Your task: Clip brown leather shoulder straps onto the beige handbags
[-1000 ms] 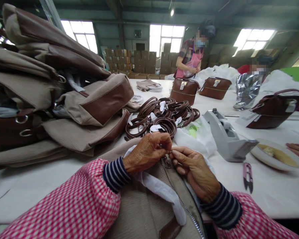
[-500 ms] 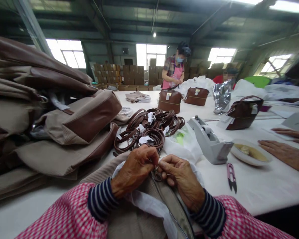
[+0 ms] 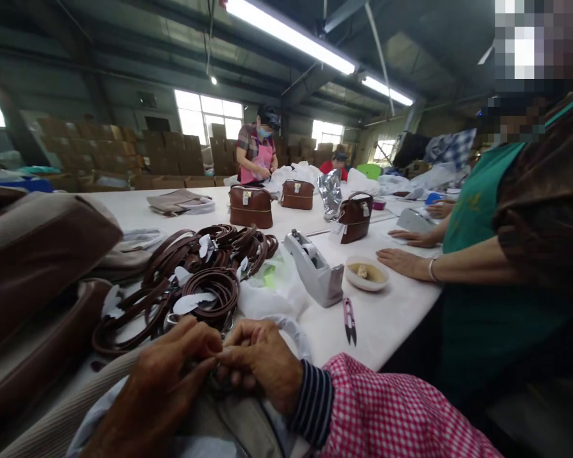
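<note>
Long table with a smooth white top [image 3: 396,312]. On its near part, a heap of coiled brown leather straps [image 3: 229,289]. Right of that, a grey tape dispenser [image 3: 318,280]; just beside it, a shallow round white dish [image 3: 367,287] and pink-handled, dark-bladed snips [image 3: 348,316]. Farther back, a boxy brown handbag [image 3: 251,210], standing.

Head view, one: worn on the person's head, facing forward and down over the table [image 3: 386,324]. Close, lower left to centre: left hand [image 3: 157,381], right hand [image 3: 262,366]. Far: stacked cartons [image 3: 90,152], window [image 3: 191,111].
</note>
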### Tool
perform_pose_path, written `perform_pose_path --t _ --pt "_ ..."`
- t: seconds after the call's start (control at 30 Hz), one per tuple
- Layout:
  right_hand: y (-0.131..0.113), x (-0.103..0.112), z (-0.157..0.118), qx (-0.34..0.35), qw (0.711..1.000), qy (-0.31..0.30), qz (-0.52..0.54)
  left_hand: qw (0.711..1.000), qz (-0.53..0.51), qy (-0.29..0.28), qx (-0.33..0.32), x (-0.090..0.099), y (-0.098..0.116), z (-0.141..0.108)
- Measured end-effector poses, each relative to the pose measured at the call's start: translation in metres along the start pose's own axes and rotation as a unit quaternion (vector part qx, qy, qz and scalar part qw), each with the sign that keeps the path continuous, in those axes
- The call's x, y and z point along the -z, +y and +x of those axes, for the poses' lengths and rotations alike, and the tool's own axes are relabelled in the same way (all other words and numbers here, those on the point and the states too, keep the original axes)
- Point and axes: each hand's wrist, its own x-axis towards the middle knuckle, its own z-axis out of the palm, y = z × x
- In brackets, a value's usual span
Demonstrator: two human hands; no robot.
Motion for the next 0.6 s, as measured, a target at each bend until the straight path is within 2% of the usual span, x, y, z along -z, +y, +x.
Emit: perform_pose_path --t 0.2,0.27,0.3,0.37,0.47,0.53,0.6 --pt "-0.006 0.007 -0.014 0.044 0.995 0.001 -0.091 0.992 0.116 -0.008 -0.05 0.019 0.014 0.003" --pt "-0.019 0.017 -0.017 0.086 0.983 -0.016 -0.161 0.983 0.17 0.013 -0.071 0.031 0.021 0.0" --pt "-0.027 0.023 -0.016 0.127 0.971 -0.011 -0.201 0.978 0.194 0.017 -0.074 0.037 0.024 -0.002" --pt "-0.044 0.035 -0.009 0.224 0.926 0.003 -0.303 0.972 0.226 -0.016 -0.064 0.049 0.033 -0.009" --pt "-0.062 0.043 0.012 0.317 0.833 -0.039 -0.452 0.962 0.229 -0.14 -0.05 0.059 0.048 -0.02" --pt "-0.065 0.037 0.03 0.333 0.772 -0.075 -0.536 0.951 0.226 -0.202 -0.055 0.061 0.058 -0.024" --pt "-0.062 0.023 0.046 0.322 0.719 -0.082 -0.61 0.942 0.235 -0.232 -0.061 0.061 0.065 -0.025"
